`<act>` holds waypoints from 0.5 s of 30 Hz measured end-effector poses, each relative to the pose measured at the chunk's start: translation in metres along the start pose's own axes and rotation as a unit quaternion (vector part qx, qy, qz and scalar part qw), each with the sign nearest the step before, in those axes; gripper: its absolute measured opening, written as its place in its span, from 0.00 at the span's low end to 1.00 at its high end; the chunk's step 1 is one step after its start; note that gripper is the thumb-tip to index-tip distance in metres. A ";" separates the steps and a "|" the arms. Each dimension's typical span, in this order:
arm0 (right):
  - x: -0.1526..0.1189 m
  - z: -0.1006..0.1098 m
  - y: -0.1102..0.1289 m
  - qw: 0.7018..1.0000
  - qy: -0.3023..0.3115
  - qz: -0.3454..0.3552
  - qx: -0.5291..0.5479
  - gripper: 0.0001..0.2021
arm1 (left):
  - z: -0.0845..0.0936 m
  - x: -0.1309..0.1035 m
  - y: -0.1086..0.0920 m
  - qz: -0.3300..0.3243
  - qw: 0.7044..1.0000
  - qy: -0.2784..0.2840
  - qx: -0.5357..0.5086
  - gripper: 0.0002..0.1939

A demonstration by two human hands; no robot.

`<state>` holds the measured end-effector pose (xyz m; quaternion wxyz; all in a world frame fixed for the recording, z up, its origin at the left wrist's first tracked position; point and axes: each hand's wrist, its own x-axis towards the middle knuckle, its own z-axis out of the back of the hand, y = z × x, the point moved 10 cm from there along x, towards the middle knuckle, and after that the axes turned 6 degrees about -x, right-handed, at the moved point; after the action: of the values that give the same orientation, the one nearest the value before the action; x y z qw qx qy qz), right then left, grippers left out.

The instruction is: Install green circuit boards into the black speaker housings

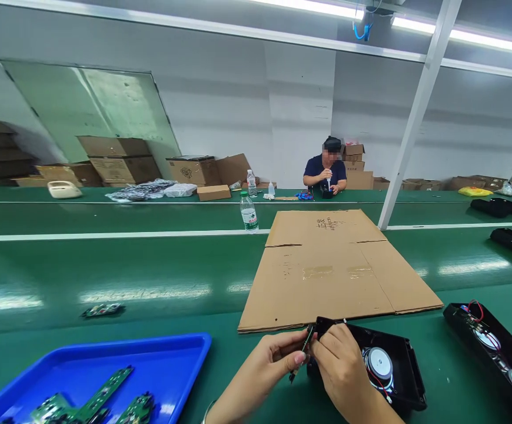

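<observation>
Nearest: left hand [268,364] pinching a narrow green circuit board [303,346] between thumb and fingertips, the strip tilted on end. Right hand [339,360] closed on the same board from the other side, both hands together at the left end of an open black speaker housing [391,370] lying on the green tabletop [441,383].

Inside the housing: a round speaker cone with red and black leads. Risk, as a judgement: the leads run close beside the hands, so a tug or a slip of the board could strain them or knock the cone.

Lower left: blue tray [159,359] with more green boards [106,391] in it. Right edge: second open housing [494,347] with two cones and red wiring, well apart.

Middle: flattened cardboard sheet [331,271], handwritten characters near its far edge, too small to read. One loose board [102,310] on the tabletop to the left. Water bottle [249,213] with a green label, wording not legible.

Far: a seated co-worker [325,172] working on something small; stacked cartons [119,159], one carrying a printed mark that cannot be read; black bars [498,207] at right.
</observation>
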<state>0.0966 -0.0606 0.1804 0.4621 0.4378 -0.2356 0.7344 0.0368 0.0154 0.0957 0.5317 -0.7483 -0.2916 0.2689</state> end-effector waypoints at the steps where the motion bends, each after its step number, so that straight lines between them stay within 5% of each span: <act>1: -0.001 0.000 0.000 1.000 -0.006 -0.001 0.005 0.13 | 0.000 -0.001 -0.001 -0.003 1.000 0.002 0.015 0.27; 7: -0.001 0.002 0.002 0.999 -0.028 0.000 -0.018 0.14 | -0.003 -0.001 -0.005 -0.020 1.000 0.001 0.003 0.26; 15: -0.039 -0.001 -0.056 0.970 0.224 -0.087 -0.032 0.12 | 0.006 -0.009 -0.006 0.006 0.966 -0.093 0.240 0.16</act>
<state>0.1530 -0.0522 0.1425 0.5785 0.2663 -0.1104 0.7631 0.0255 0.0139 0.1006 0.6644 -0.5723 -0.2625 0.4027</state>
